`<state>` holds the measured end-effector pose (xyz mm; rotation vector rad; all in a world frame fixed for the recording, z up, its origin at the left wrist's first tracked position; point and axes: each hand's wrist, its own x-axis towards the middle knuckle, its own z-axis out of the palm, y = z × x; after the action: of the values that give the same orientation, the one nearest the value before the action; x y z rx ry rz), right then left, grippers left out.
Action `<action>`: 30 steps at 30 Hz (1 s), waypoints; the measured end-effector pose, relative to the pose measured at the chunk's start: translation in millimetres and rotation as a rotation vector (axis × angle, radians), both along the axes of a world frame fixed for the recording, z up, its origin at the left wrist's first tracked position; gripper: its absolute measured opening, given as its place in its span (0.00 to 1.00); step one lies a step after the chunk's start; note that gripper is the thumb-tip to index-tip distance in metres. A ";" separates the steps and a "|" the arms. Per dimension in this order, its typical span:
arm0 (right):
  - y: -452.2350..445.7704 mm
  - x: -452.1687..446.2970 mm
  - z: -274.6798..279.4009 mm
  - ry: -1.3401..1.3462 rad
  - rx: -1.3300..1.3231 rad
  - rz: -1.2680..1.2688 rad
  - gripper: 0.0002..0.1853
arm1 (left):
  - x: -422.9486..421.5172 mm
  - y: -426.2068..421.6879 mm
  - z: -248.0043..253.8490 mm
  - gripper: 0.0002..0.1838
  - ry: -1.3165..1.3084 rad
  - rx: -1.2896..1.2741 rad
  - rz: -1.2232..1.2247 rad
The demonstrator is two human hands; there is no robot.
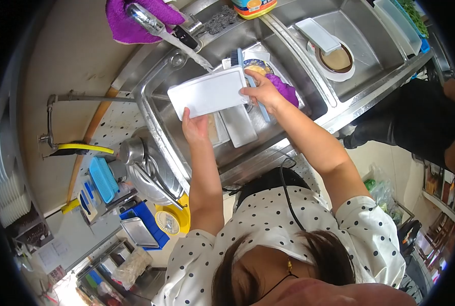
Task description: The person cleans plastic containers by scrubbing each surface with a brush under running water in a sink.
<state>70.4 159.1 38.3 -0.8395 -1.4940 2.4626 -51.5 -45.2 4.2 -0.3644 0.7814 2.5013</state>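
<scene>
White tray (pixel 207 93) above the sink (pixel 151 122), beside running water (pixel 186 50): left fingers (pixel 186 115) grip its lower edge, right fingers (pixel 256 76) its right end — apparently with a brush (pixel 236 57). Wetness could make it slip — especially if the brush crowds that grip.

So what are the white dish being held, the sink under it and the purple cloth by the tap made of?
White dish: perhaps plastic or glazed ceramic, smooth with a soft sheen; the look fits both.
Sink: probably stainless steel, grey with bright metallic reflections.
Purple cloth: likely synthetic towelling, matte, with a fuzzy surface.
</scene>
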 end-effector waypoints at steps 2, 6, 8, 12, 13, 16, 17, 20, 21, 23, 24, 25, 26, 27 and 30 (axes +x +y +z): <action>2.4 -10.2 0.5 0.051 0.226 0.034 0.39 | -10.5 -16.7 -19.1 0.27 -0.034 -0.092 0.013; 1.9 -26.2 10.7 0.165 0.658 0.058 0.38 | -20.8 -40.8 -10.0 0.31 0.180 -0.459 -0.161; -1.1 -25.1 28.6 0.121 0.652 0.112 0.39 | -28.5 -46.7 -9.7 0.33 0.290 -0.555 -0.274; -1.5 -27.9 46.1 0.153 0.598 0.170 0.40 | -30.0 -36.8 7.7 0.43 0.302 -0.630 -0.167; -2.7 -28.0 49.7 0.170 0.655 0.158 0.40 | -26.8 -31.6 10.3 0.47 0.475 -0.922 -0.030; -1.5 -28.0 55.6 0.150 0.898 0.174 0.40 | -24.2 -25.7 33.7 0.51 1.158 -1.456 -0.074; -1.6 -26.9 59.9 0.118 0.943 0.221 0.40 | -21.6 -16.9 42.6 0.53 1.272 -1.378 -0.180; -1.5 -24.8 69.6 0.079 1.066 0.321 0.40 | -5.1 19.7 77.3 0.46 1.474 -1.387 -0.265; -0.6 -25.0 69.1 0.099 1.102 0.327 0.40 | -11.5 24.2 70.5 0.41 1.343 -1.202 -0.348; 3.1 -23.6 65.3 0.155 1.139 0.282 0.39 | -25.7 35.3 53.5 0.32 1.075 -0.829 -0.494; 3.2 -22.6 62.0 0.196 1.137 0.233 0.39 | -23.2 40.2 57.1 0.28 1.002 -0.833 -0.569; 4.1 -21.2 60.3 0.239 1.133 0.185 0.38 | -21.3 45.4 62.6 0.24 0.929 -0.839 -0.642; 6.8 -19.4 60.2 0.217 1.121 0.108 0.38 | -21.2 51.4 66.9 0.21 0.861 -0.844 -0.712; 7.8 -15.6 63.7 0.196 1.107 0.031 0.37 | -20.7 56.5 64.7 0.19 0.887 -0.875 -0.655; 2.1 5.4 68.9 0.146 1.090 0.012 0.31 | -19.0 64.3 48.1 0.16 0.970 -0.961 -0.504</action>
<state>75.8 161.2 107.1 -0.3893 -2.3176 1.2638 -70.6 19.0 52.3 0.7368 2.1032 1.5619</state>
